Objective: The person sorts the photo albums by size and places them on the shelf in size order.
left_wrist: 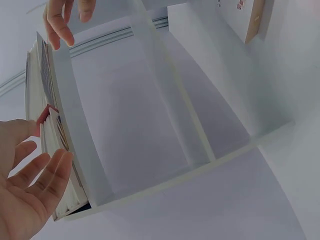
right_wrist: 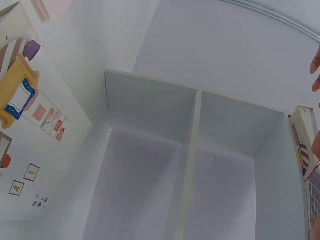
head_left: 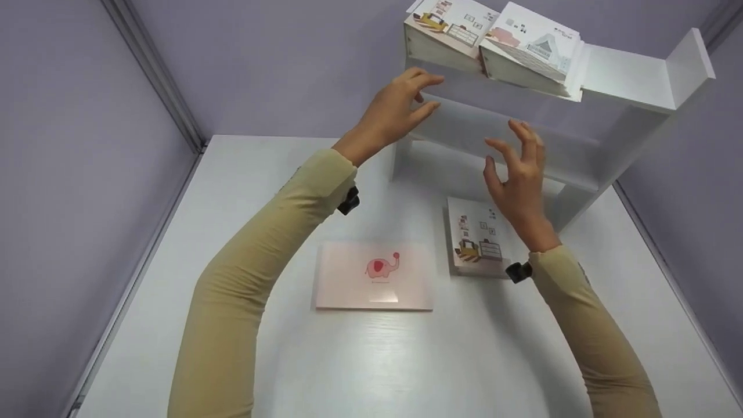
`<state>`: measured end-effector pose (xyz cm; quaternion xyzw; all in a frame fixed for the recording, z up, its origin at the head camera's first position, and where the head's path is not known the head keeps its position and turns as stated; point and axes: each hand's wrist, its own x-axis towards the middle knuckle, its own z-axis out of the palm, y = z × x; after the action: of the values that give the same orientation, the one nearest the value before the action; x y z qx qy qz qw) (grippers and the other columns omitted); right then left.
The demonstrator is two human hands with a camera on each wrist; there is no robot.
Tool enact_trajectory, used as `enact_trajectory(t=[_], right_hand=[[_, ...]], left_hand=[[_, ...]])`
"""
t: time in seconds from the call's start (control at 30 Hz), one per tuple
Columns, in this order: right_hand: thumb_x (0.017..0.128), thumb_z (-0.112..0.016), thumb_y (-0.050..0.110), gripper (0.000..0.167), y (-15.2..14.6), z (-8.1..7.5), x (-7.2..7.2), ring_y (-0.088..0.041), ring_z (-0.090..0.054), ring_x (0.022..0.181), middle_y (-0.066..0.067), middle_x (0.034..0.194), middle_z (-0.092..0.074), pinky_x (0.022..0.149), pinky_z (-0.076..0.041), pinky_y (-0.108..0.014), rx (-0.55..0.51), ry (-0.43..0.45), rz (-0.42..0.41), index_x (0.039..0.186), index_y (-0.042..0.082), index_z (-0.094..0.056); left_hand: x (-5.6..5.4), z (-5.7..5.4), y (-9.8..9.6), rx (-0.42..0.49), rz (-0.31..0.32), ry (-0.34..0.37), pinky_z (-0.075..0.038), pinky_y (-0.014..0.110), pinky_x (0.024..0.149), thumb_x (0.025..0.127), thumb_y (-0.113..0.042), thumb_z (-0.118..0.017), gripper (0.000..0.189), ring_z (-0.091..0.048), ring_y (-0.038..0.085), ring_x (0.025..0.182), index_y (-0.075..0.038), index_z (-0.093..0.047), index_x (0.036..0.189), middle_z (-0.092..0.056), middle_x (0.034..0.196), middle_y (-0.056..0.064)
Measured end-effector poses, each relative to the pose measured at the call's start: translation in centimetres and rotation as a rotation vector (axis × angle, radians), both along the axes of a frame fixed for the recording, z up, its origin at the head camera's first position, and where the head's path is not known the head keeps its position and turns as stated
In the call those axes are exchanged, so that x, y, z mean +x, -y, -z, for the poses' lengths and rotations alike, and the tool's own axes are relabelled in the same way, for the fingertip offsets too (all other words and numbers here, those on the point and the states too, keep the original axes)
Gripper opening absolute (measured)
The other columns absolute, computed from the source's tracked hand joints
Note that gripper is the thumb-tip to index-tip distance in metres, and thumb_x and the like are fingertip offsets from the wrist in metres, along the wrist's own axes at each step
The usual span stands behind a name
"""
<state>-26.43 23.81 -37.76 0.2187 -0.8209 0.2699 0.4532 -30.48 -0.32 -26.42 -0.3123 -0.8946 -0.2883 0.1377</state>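
My left hand (head_left: 397, 107) is raised by the left end of a white shelf, its fingers loosely bent and holding nothing. In the left wrist view, its fingers are close beside a thick book (left_wrist: 62, 165) on the shelf's top; whether they touch it is unclear. My right hand (head_left: 519, 174) hangs in front of the shelf, fingers spread and loosely bent, with nothing in them. Two thick books with drawn covers, the left book (head_left: 447, 32) and the right book (head_left: 531, 49), lie side by side on the shelf's top. Fingertips at the right wrist view's edge are cut off.
The white shelf (head_left: 627, 72) stands at the back right, with an upright end panel. Below it on the white table (head_left: 244, 191) lies another illustrated book (head_left: 479, 238), partly behind my right hand. A pink book with an elephant (head_left: 348, 278) lies left of that.
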Motion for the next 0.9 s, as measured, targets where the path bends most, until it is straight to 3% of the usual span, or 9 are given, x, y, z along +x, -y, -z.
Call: enact_trajectory(t=[0.17,0.4,0.63,0.9], right_hand=[[0.088,-0.059,0.007,0.022,0.4,1.4,-0.1,-0.032,-0.039,0.125,-0.014,0.133,-0.047,0.103,-0.032,-0.048,0.030,0.048,-0.034,0.108,0.010,-0.067],[0.089,-0.058,0.007,0.021,1.4,4.1,0.8,-0.032,-0.048,0.112,-0.015,0.126,-0.051,0.082,-0.045,-0.048,0.078,0.227,-0.093,0.108,0.008,-0.065],[0.089,-0.060,0.011,0.024,1.9,6.0,1.3,-0.034,-0.049,0.109,-0.019,0.120,-0.053,0.084,-0.044,-0.049,0.134,0.386,-0.143,0.112,0.005,-0.063],[0.089,-0.060,0.014,0.025,1.3,6.7,1.4,-0.036,-0.048,0.109,-0.021,0.119,-0.053,0.087,-0.042,-0.049,0.134,0.429,-0.082,0.113,0.005,-0.063]], left_hand=[[0.0,-0.2,0.2,-0.012,-0.020,0.002,-0.046,0.019,0.084,0.095,-0.028,-0.053,0.041,-0.057,0.012,0.100,-0.014,-0.051,0.133,-0.051,0.129,0.001],[0.2,1.9,0.7,-0.006,0.009,0.071,-0.046,0.021,0.085,0.094,-0.030,-0.054,0.042,-0.058,0.014,0.099,-0.014,-0.051,0.133,-0.052,0.127,0.002],[0.0,4.3,1.4,-0.011,0.010,0.132,-0.047,0.025,0.086,0.093,-0.028,-0.056,0.041,-0.060,0.017,0.098,-0.013,-0.052,0.132,-0.053,0.130,0.003],[-0.2,6.4,1.7,0.021,0.023,0.189,-0.046,0.028,0.089,0.094,-0.027,-0.056,0.041,-0.059,0.019,0.100,-0.012,-0.053,0.132,-0.052,0.131,0.004]])
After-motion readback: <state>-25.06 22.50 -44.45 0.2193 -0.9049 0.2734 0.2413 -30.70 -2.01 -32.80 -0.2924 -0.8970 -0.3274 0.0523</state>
